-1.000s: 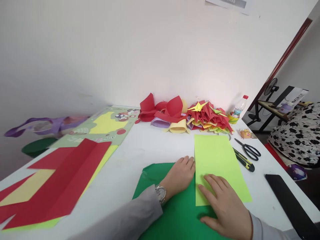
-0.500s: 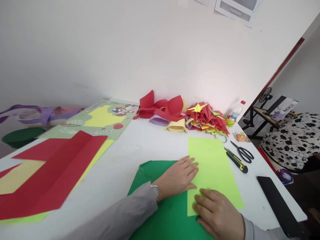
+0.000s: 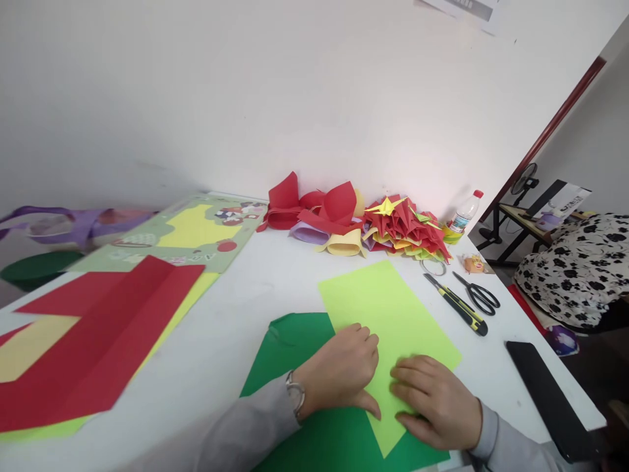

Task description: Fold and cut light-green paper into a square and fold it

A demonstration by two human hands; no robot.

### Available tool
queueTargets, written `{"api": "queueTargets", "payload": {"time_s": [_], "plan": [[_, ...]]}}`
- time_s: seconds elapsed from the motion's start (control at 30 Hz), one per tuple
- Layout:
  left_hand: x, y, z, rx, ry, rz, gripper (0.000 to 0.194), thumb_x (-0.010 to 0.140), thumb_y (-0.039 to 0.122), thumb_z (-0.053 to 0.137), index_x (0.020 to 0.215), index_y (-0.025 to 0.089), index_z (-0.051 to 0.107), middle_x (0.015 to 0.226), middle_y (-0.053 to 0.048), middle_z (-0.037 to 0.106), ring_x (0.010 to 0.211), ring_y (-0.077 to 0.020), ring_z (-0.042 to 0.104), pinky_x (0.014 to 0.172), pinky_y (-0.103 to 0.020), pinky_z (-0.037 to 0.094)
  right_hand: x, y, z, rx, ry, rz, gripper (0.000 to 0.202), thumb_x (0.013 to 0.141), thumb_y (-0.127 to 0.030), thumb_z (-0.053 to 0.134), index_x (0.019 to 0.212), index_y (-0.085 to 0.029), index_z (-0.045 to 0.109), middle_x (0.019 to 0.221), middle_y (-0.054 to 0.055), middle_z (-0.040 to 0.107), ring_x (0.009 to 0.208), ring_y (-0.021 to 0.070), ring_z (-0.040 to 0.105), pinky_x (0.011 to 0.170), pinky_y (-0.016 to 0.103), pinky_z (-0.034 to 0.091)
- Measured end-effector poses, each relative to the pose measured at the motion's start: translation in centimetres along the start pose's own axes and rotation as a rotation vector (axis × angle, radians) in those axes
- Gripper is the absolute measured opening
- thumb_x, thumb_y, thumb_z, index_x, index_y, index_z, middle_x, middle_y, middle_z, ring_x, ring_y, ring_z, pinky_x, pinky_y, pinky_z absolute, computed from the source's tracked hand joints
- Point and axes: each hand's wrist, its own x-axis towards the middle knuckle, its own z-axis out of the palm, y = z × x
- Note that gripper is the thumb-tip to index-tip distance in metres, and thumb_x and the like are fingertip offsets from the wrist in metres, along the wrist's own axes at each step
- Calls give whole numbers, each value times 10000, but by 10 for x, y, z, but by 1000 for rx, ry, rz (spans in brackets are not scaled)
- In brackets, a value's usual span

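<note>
Left hand (image 3: pixel 339 367), right hand (image 3: pixel 439 400) on edges of lime sheet (image 3: pixel 383 305) | grips apart | gap rightward to cutter (image 3: pixel 457 306)

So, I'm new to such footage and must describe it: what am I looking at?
The view comes from a camera worn on a person's head, looking forward and down; there's no machine. The bare left hand and right hand are on a lime-green sheet, lying partly over a dark green sheet; whether either hand grips it, I can't tell. On the white table are red paper at left, folded paper shapes at the back, and a utility knife and scissors at right.
</note>
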Motion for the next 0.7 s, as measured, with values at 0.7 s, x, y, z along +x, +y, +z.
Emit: {"api": "queueTargets", "payload": {"time_s": [0.7], "plan": [[1, 6, 1, -31, -81, -143, 371, 811, 541, 618, 794, 171, 600, 730, -51, 576, 679, -225, 546, 567, -367, 371, 30, -28, 2, 122, -297, 415, 689, 783, -480, 629, 1393, -219, 444, 1452, 127, 441, 1362, 364, 323, 1110, 543, 270]]}}
